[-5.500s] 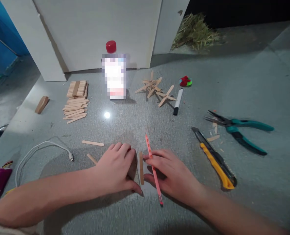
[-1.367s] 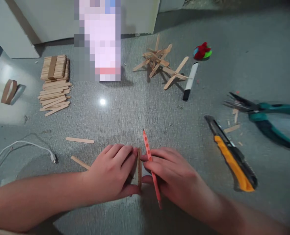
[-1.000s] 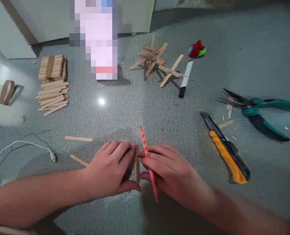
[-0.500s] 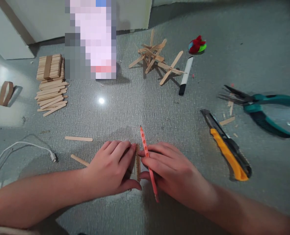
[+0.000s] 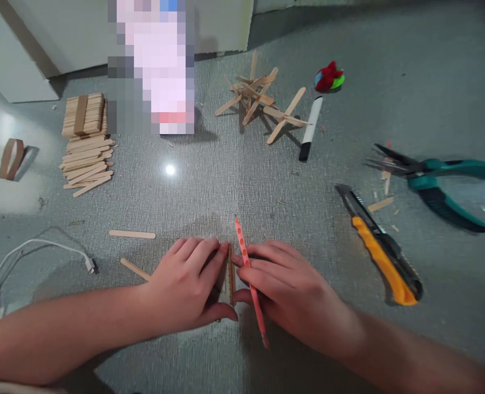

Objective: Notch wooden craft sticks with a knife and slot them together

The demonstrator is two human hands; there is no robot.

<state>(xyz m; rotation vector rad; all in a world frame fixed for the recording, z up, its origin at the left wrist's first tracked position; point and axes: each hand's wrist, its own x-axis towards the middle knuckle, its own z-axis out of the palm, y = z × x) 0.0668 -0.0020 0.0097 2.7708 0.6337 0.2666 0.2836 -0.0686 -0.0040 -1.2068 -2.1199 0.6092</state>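
while a narrow wooden stick (image 5: 232,279) lay between our hands on the gray surface (image 5: 209,186), pointing away from us, a row of small marks showed along it. our left hand (image 5: 191,282) was bent over just beside it, fingertips and thumb at its edge, and we could not tell whether the palm covered anything. our right hand (image 5: 285,282) gripped a pink pencil (image 5: 241,241) between its fingers, point away from us, with finger and thumb tips close against the stick. to our left we had one loose stick (image 5: 132,234) in full view and a second stick (image 5: 134,269) partly hidden by the left hand, with a white cable (image 5: 41,242) farther out. on our right lay a yellow and black utility knife (image 5: 384,265), near wood scraps (image 5: 380,204) and teal-handled pliers (image 5: 425,178), their jaws apart. beyond our hands we saw a tangle of crossed sticks (image 5: 250,90), a white marker (image 5: 314,117) with black ends and a small red and green object (image 5: 330,77). at the far left sat a banded bundle (image 5: 92,115), a loose pile of sticks (image 5: 87,167) and a brown loop (image 5: 10,160).
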